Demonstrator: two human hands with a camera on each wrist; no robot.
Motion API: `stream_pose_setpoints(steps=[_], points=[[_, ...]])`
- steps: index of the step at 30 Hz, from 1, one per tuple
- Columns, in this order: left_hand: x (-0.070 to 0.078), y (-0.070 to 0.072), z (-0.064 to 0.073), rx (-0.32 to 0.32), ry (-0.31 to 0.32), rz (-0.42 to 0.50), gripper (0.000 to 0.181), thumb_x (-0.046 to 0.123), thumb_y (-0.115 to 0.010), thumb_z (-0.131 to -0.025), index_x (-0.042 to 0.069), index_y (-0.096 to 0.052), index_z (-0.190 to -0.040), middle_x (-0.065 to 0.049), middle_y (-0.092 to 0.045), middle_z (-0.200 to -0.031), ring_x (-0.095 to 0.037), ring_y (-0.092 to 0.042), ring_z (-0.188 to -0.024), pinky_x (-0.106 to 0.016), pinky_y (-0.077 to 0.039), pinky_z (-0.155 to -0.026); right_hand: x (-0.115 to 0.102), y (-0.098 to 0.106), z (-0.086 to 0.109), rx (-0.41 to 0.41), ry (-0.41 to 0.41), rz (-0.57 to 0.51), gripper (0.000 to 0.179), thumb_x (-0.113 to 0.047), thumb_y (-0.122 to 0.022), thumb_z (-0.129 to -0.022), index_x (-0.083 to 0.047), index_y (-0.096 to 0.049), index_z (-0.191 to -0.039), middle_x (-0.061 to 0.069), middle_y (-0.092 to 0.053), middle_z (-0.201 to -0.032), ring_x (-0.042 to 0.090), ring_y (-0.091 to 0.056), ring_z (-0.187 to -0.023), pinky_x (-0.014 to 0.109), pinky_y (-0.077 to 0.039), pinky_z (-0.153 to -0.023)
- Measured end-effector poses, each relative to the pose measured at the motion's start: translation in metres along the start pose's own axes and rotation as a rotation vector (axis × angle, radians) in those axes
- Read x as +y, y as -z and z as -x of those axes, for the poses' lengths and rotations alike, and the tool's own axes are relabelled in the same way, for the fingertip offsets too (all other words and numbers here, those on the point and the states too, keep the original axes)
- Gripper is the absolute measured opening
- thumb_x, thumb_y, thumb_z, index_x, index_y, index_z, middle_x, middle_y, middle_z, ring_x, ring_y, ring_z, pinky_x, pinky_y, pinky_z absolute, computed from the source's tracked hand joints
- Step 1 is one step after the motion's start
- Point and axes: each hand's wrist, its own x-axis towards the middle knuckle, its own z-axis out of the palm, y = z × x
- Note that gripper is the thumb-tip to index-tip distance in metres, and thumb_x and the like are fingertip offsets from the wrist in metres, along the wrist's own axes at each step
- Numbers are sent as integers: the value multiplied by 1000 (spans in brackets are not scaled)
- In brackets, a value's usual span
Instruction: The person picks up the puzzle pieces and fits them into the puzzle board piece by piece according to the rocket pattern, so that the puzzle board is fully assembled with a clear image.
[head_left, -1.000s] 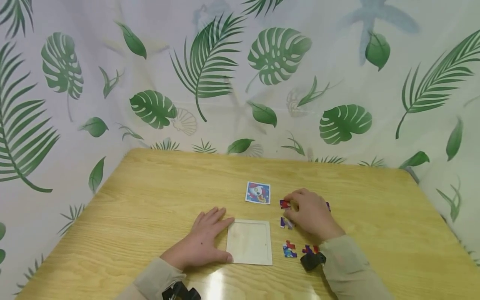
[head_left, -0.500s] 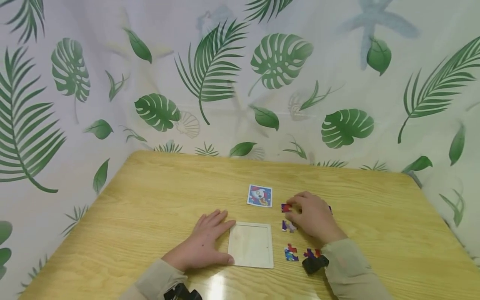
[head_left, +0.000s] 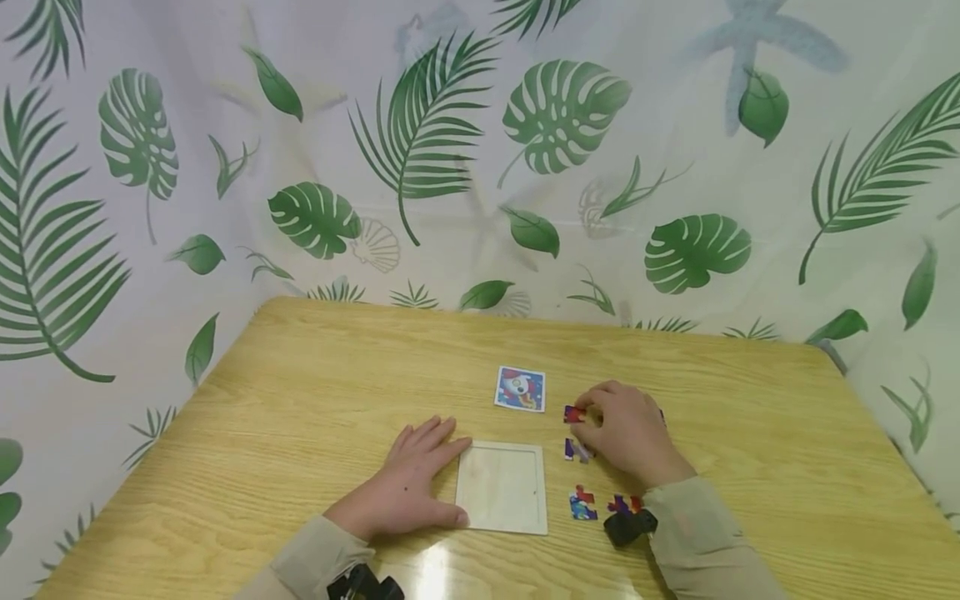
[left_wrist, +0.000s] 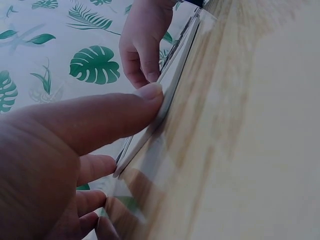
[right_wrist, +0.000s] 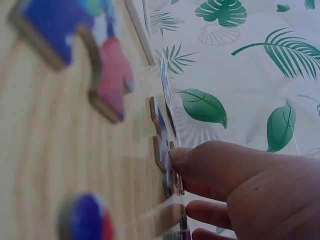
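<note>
My left hand (head_left: 411, 490) lies with spread fingers along the left side of a shallow wooden puzzle tray (head_left: 501, 487). Its thumb and index finger touch the tray's left corners; in the left wrist view the thumb (left_wrist: 115, 117) rests on the pale rim. To the tray's right, my right hand (head_left: 628, 432) bends over the jigsaw pieces, its thumb and index finger pinching a red and purple puzzle piece (head_left: 573, 414). A purple and lilac piece (head_left: 572, 450) lies just nearer. The right wrist view shows the thumb (right_wrist: 210, 167) at the edge of thin pieces standing out from the wood.
A small picture card (head_left: 521, 389) with a white figure on blue lies behind the tray. Nearer the front are a red and blue puzzle piece (head_left: 582, 503) and a purple and red piece (head_left: 624, 504), partly behind the black wrist camera (head_left: 630, 527). A leaf-patterned cloth (head_left: 450, 167) hangs behind the table.
The head view has shifted slightly. Both hands, the tray, the card and the puzzle pieces stay where they were relative to one another.
</note>
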Motion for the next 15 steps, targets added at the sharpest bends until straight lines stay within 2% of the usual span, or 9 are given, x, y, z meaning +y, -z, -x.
stream_pose_setpoints(steps=[5, 7, 11, 15], points=[[-1, -1, 1, 2, -5, -3, 99, 56, -79, -76, 15, -40, -157, -13, -18, -167, -32, -7, -154, -57, 3, -120, -1, 0, 0, -16, -13, -8, 33, -33, -78, -87, -9, -74, -108, 12, -67, -116, 39, -58, -114, 62, -39, -103], [-1, -2, 1, 0, -7, -3, 99, 56, -79, -76, 15, -40, -157, -13, -18, -167, -32, -7, -154, -56, 3, -120, -1, -1, -1, -29, -25, -39, 30, -31, -80, -86, -9, -72, -106, 8, -67, -105, 34, -59, -103, 55, -44, -96], [-2, -2, 1, 1, -9, -7, 99, 56, -79, -76, 14, -40, -157, -14, -18, -167, -32, -7, -154, -57, 3, -120, -3, -2, -2, -39, -60, -169, 19, -22, -78, -89, -14, -66, -101, 1, -62, -87, 23, -55, -82, 41, -47, -76], [-2, -1, -1, -1, -1, -8, 99, 57, -79, -77, 15, -40, -157, -13, -18, -167, -32, -7, -154, -57, 2, -120, -9, 2, 0, -41, -95, -328, 7, -16, -70, -95, -16, -65, -99, -1, -65, -88, 19, -59, -78, 36, -49, -68]])
